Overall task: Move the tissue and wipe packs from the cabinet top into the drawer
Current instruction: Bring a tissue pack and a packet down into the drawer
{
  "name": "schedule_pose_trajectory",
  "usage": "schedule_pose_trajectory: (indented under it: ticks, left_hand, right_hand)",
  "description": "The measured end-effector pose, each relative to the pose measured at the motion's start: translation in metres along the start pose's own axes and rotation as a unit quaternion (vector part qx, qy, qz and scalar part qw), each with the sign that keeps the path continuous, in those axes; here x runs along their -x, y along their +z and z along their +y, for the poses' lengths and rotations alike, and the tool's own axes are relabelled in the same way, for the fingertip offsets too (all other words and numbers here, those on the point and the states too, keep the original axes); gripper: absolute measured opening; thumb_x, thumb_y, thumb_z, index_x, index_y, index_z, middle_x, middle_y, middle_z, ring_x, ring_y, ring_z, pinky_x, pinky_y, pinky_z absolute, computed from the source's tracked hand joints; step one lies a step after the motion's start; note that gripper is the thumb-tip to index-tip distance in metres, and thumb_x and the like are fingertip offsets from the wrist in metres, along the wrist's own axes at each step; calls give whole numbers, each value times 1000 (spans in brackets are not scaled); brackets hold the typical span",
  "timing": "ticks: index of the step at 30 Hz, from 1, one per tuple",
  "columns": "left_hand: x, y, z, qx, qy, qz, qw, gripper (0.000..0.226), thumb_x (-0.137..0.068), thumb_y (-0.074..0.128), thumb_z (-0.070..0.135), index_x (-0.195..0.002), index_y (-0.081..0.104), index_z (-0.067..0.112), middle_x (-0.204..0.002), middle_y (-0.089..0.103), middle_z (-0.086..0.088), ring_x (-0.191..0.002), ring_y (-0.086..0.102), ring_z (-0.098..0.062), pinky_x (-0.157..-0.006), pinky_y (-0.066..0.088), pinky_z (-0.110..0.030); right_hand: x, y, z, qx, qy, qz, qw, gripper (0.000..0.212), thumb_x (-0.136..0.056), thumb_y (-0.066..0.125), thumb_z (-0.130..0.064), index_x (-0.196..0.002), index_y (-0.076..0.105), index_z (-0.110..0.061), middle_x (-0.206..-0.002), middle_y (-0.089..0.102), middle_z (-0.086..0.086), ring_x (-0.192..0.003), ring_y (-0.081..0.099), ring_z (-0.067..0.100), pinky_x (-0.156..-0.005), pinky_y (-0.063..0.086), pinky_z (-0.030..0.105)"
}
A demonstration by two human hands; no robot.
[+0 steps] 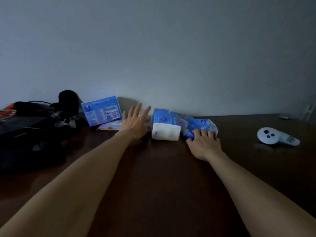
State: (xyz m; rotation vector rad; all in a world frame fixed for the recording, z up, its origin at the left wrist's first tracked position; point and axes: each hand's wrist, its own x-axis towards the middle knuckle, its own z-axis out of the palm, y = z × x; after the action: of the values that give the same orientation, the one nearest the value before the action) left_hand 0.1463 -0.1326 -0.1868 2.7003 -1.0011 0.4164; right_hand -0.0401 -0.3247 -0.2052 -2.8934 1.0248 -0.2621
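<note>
Tissue packs lie along the wall on the dark cabinet top point(153, 168): a blue box point(101, 111) leaning at left, a white-ended pack point(165, 127) in the middle, a crumpled pack point(200, 125) right. The left hand point(135, 124) hovers, fingers spread, just left of the middle pack. The right hand point(204, 144) presses curled fingers on the crumpled pack. A white controller point(273, 135) lies well right.
</note>
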Motion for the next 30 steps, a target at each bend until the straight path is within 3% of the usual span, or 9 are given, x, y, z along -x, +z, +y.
schedule_pose_trajectory:
  ticks: [3, 6, 10, 13, 17, 20, 22, 26, 30]
  left_hand:
    - [-13, 5, 3, 39, -31, -78, 996, 67, -96, 55, 47, -155, 27, 29, -159, 27, -13, -144, 33, -37, -112, 31, -51]
    - [8, 9, 9, 24, -18, -35, 999, 50, -98, 56, 33, -142, 41, 13, -137, 43, -19, -122, 53, -41, -96, 44, -48]
    - [61, -25, 14, -41, 46, -28, 998, 42, -103, 50, 26, -142, 42, 12, -137, 40, -17, -122, 46, -37, -98, 43, -46]
    - [117, -45, 11, -44, 61, -44, 996, 39, -103, 49, 25, -142, 47, 24, -141, 36, -16, -124, 40, -37, -104, 42, -48]
    - [195, -76, 14, 63, 0, -55, 997, 51, -93, 63, 48, -131, 46, 19, -137, 42, -13, -124, 46, -36, -99, 43, -46]
    - [258, -97, 20, 75, 2, -21, 997, 56, -86, 67, 58, -120, 47, 18, -116, 55, -8, -115, 53, -34, -87, 42, -41]
    - [303, -105, 24, 89, -3, 6, 996, 58, -83, 67, 61, -116, 46, 17, -100, 58, -5, -110, 57, -34, -79, 39, -38]
    - [396, -99, 37, 123, 21, 137, 983, 60, -87, 68, 52, -129, 51, 13, -120, 65, -10, -107, 56, -38, -88, 47, -43]
    - [486, -58, 44, 118, 47, 210, 969, 62, -96, 60, 46, -149, 43, 18, -140, 56, -6, -115, 52, -29, -97, 43, -41]
  right_hand:
    - [-2, 0, 1, 1, 3, -2, 1000, 59, -100, 32, -53, -153, 29, -26, -158, 29, 11, -146, 24, 32, -114, 27, 56]
    - [7, -5, -7, 49, 4, 32, 998, 52, -102, 34, -46, -148, 37, -21, -153, 39, 11, -142, 33, 31, -113, 31, 52]
    - [35, -20, -20, 106, -43, 59, 992, 42, -103, 37, -29, -140, 48, -14, -142, 52, 11, -131, 48, 30, -106, 39, 45]
    - [73, -30, -23, 115, -73, 62, 989, 39, -101, 40, -23, -137, 51, -14, -137, 57, 11, -125, 54, 29, -104, 42, 42]
    - [145, -44, -29, 91, -88, 43, 991, 31, -101, 50, -27, -130, 54, -16, -122, 63, 8, -107, 62, 26, -76, 43, 36]
    - [210, -49, -33, 29, -138, 68, 988, 18, -100, 50, -30, -110, 57, -17, -110, 67, 9, -97, 64, 28, -69, 41, 36]
    - [260, -38, -35, -39, -205, 163, 964, 15, -98, 54, -32, -93, 55, -18, -93, 70, 6, -82, 67, 28, -62, 38, 33]
    - [365, 13, -35, -166, -252, 345, 889, 16, -95, 66, -29, -87, 59, -18, -75, 66, -4, -62, 63, 16, -58, 25, 26]
    - [444, 94, -22, -283, -239, 269, 889, 10, -101, 60, -30, -99, 57, -20, -78, 67, -6, -61, 65, 12, -51, 43, 25]
